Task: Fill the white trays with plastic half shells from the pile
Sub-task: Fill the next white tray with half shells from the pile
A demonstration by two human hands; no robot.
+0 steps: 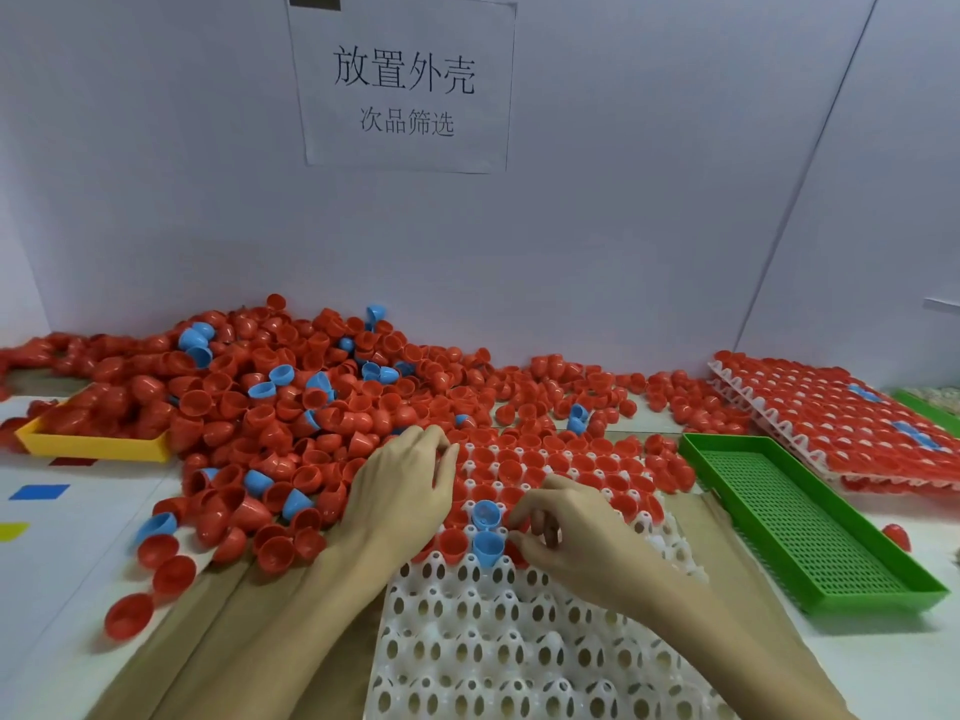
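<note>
A white tray (pixel 519 641) with egg-shaped cells lies in front of me, its far rows filled with red half shells (pixel 587 462) and two blue shells (pixel 487 532). The pile of red and blue half shells (pixel 270 397) spreads over the table's left and back. My left hand (pixel 405 491) lies palm down at the tray's left edge, fingers straight, reaching into the shells. My right hand (pixel 566 527) hovers over the tray's middle, its fingers curled round a red shell beside the blue ones.
A green mesh tray (pixel 810 532) stands right of the white tray. Stacked filled trays (pixel 841 423) lie at the far right. A yellow tray (pixel 93 444) sits half buried at the left. A paper sign hangs on the back wall.
</note>
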